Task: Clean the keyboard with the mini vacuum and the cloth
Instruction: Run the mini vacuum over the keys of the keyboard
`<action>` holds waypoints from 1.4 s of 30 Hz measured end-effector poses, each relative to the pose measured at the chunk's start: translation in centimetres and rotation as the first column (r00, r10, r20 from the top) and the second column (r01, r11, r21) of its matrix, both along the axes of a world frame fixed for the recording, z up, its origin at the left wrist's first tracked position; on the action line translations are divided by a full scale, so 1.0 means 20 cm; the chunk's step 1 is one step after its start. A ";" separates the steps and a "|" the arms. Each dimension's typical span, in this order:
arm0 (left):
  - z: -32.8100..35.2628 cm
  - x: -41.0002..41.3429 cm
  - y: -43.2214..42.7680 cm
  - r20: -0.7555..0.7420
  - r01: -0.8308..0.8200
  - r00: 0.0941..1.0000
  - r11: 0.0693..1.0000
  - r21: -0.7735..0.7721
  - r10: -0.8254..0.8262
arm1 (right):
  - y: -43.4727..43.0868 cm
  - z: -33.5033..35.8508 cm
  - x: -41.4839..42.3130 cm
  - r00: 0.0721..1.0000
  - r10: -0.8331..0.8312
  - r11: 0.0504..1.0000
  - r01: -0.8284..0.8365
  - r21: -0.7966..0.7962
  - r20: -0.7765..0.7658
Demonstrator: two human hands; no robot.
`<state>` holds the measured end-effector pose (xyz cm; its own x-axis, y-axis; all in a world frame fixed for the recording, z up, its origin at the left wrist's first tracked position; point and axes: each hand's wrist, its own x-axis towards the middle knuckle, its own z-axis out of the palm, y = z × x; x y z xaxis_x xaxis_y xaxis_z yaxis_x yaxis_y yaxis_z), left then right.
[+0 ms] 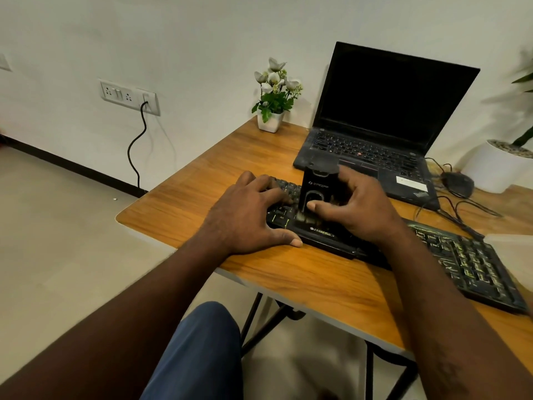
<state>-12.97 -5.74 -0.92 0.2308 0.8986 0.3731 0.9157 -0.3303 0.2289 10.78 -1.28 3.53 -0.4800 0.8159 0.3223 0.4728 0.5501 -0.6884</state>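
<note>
A black keyboard (473, 264) with green-lit keys lies across the wooden table (302, 281), reaching from the middle to the right edge. My right hand (363, 206) grips a black mini vacuum (317, 187) that stands upright on the keyboard's left part, thumb pressed on its front. My left hand (248, 212) lies flat on the keyboard's left end, fingers spread over the keys and thumb along the front edge. No cloth is in view.
An open black laptop (375, 140) sits behind the keyboard. A small white pot of flowers (274, 96) stands at the table's far corner. A black mouse (457, 180) and cables lie at the right, beside a large white planter (496, 166). A wall socket (129, 96) holds a plugged cable.
</note>
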 end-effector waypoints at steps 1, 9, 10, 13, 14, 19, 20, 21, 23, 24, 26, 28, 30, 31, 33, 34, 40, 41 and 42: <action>0.00 0.00 0.00 0.002 0.002 1.000 1.000 0.000 -0.002 | 0.00 0.01 0.01 0.998 -0.059 0.997 0.060 0.039 -0.016; 0.00 -0.01 0.00 -0.013 -0.006 1.000 1.000 -0.002 0.006 | 0.00 0.00 0.02 1.000 -0.010 1.000 0.010 -0.027 -0.020; 0.00 -0.01 0.00 -0.012 -0.005 1.000 1.000 0.000 0.005 | 0.00 0.01 0.02 0.998 -0.052 0.999 0.052 -0.003 -0.047; 0.00 -0.01 0.00 -0.018 -0.006 1.000 1.000 -0.001 0.006 | -0.01 0.02 0.03 0.993 0.096 0.985 -0.105 -0.139 -0.072; 0.00 -0.01 0.00 -0.025 -0.007 1.000 1.000 -0.004 0.007 | -0.03 0.01 0.03 0.985 0.161 0.968 -0.170 -0.183 -0.061; 0.00 -0.01 0.00 -0.012 -0.008 1.000 1.000 -0.004 0.008 | -0.01 0.01 0.00 0.999 -0.018 1.000 0.019 0.007 -0.046; 0.00 -0.01 0.00 -0.013 -0.008 1.000 1.000 -0.004 0.008 | 0.00 0.01 0.02 0.998 -0.006 1.000 0.006 -0.006 -0.066; 0.00 -0.01 0.00 -0.014 -0.005 1.000 1.000 -0.001 0.005 | -0.01 0.02 0.03 0.996 0.045 0.997 -0.050 -0.061 -0.079; 0.00 0.00 0.00 -0.014 0.001 1.000 1.000 0.006 -0.001 | -0.03 0.02 0.04 0.982 0.176 0.963 -0.187 -0.195 -0.073; -0.01 -0.01 0.00 -0.014 0.002 1.000 1.000 0.005 -0.002 | -0.03 0.01 0.04 0.980 0.194 0.960 -0.200 -0.196 -0.053; 0.00 -0.01 0.00 -0.010 -0.001 1.000 1.000 -0.002 0.001 | -0.01 0.01 0.04 0.994 0.104 0.990 -0.106 -0.093 -0.030; 0.00 -0.01 0.00 -0.004 -0.003 1.000 1.000 -0.005 0.003 | 0.00 0.03 0.04 0.998 0.033 0.999 -0.033 -0.007 -0.056; 0.00 -0.01 0.01 -0.007 0.000 1.000 1.000 0.002 0.000 | -0.01 0.03 0.05 0.986 0.135 0.985 -0.144 -0.092 -0.103; 0.00 -0.01 0.01 -0.012 0.001 1.000 1.000 0.004 -0.001 | -0.02 0.03 0.05 0.973 0.201 0.960 -0.219 -0.172 -0.113; -0.01 -0.01 0.01 -0.014 0.000 1.000 1.000 -0.002 0.000 | -0.04 0.02 0.03 0.968 0.245 0.946 -0.252 -0.205 -0.060; -0.01 -0.01 0.01 -0.011 -0.002 1.000 1.000 -0.001 0.002 | -0.03 0.01 0.02 0.977 0.212 0.965 -0.214 -0.154 -0.030; -0.01 -0.01 0.00 -0.002 -0.001 1.000 1.000 0.002 0.001 | -0.03 0.03 0.04 0.976 0.196 0.967 -0.209 -0.145 -0.097; -0.01 -0.01 0.00 -0.005 0.001 1.000 1.000 0.003 -0.001 | -0.04 0.03 0.03 0.974 0.216 0.959 -0.225 -0.171 -0.072; -0.01 -0.01 0.00 -0.005 0.002 1.000 1.000 0.004 -0.002 | -0.04 0.02 0.02 0.979 0.200 0.968 -0.204 -0.148 -0.040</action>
<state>-13.08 -5.69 -1.03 0.2345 0.8967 0.3755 0.9161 -0.3331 0.2233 11.28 -2.07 3.84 -0.6333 0.7428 0.2174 0.3443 0.5220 -0.7804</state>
